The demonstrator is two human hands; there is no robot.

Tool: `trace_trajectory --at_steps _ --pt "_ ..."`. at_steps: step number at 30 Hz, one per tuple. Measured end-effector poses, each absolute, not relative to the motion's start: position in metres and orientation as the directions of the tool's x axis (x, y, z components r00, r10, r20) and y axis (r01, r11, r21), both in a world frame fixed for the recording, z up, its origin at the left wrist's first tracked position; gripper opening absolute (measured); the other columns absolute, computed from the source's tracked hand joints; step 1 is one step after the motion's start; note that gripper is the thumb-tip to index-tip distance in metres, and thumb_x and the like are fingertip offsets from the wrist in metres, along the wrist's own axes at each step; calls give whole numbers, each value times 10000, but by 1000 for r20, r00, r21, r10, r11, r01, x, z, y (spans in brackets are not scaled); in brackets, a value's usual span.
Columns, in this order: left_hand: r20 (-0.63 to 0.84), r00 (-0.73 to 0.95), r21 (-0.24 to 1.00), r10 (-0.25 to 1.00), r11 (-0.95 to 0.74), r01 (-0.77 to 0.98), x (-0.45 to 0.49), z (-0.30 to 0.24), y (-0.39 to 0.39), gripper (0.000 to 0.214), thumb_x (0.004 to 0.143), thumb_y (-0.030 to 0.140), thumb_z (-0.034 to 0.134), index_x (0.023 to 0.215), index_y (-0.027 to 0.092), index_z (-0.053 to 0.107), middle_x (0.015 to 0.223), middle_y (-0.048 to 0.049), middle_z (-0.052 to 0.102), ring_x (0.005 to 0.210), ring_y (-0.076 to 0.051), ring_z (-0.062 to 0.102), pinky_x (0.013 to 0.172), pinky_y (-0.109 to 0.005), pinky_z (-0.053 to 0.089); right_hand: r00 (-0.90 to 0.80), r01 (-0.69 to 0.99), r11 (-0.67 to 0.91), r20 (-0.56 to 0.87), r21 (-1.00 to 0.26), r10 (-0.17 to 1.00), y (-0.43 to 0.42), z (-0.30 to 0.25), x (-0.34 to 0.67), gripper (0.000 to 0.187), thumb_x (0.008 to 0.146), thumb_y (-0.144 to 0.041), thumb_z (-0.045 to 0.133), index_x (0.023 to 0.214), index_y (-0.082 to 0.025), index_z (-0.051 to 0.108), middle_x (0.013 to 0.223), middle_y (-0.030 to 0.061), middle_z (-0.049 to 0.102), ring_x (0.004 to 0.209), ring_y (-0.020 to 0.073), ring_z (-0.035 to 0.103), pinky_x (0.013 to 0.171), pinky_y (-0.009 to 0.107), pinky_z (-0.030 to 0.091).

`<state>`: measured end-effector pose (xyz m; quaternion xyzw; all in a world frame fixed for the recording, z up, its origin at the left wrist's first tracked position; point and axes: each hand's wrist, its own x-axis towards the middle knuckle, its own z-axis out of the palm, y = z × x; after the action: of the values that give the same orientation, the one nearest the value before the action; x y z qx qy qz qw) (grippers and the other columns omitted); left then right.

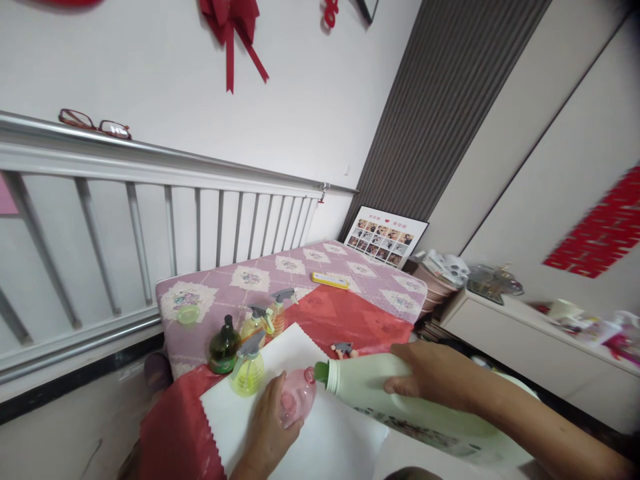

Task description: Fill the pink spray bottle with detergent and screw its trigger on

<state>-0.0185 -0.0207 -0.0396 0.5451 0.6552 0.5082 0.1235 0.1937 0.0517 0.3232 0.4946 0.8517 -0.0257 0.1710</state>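
Observation:
My left hand (273, 423) is wrapped round a clear pink bottle (299, 395), tilted with its open neck to the right. A large pale green jug (370, 380) lies nearly on its side in the grip of my right hand (425, 375). Its green spout meets the mouth of the pink bottle; I cannot make out any liquid passing. Left of my left hand stands a yellow spray bottle (249, 373) with a grey trigger. Beyond the jug's neck lies a loose grey spray head (343, 349).
A dark green pump bottle (225, 347) and two more spray bottles (278, 312) stand behind. White sheet (340, 433) and red cloth (350, 317) cover part of the flowered table (240, 280). A light green lid (189, 315) and a yellow box (330, 281) lie farther back. A radiator (210, 230) borders the left.

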Motion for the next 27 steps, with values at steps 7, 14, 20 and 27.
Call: trace_trajectory --at_steps 7,14,20,27 --pt "382 -382 806 842 -101 584 -18 -43 -22 798 716 236 646 1480 200 419 1436 -158 645 1312 -320 629 1091 -484 567 -448 851 508 -322 133 834 53 322 195 387 835 -481 653 1052 -173 741 1170 221 784 1044 437 731 817 452 495" --pt "385 -380 799 841 -97 593 -19 -44 -20 786 714 232 659 1465 181 434 1424 -172 654 1296 -322 638 1092 -493 566 -452 850 509 -310 135 836 52 322 194 356 833 -464 654 1036 -184 740 1157 210 791 1032 425 738 810 437 495" --pt "389 -378 801 840 -106 589 -20 -43 -20 806 711 237 660 1479 186 418 1428 -170 646 1302 -321 632 1103 -485 557 -452 850 511 -322 129 832 51 323 194 412 837 -474 649 1084 -159 746 1183 236 777 1056 435 728 842 454 505" --pt "398 -407 796 823 -88 599 -18 -48 -20 764 713 239 635 1450 184 445 1410 -176 666 1292 -320 652 1088 -479 577 -462 865 500 -318 44 828 54 312 206 471 804 -465 682 1161 -167 755 1203 205 787 1078 420 731 878 452 526"
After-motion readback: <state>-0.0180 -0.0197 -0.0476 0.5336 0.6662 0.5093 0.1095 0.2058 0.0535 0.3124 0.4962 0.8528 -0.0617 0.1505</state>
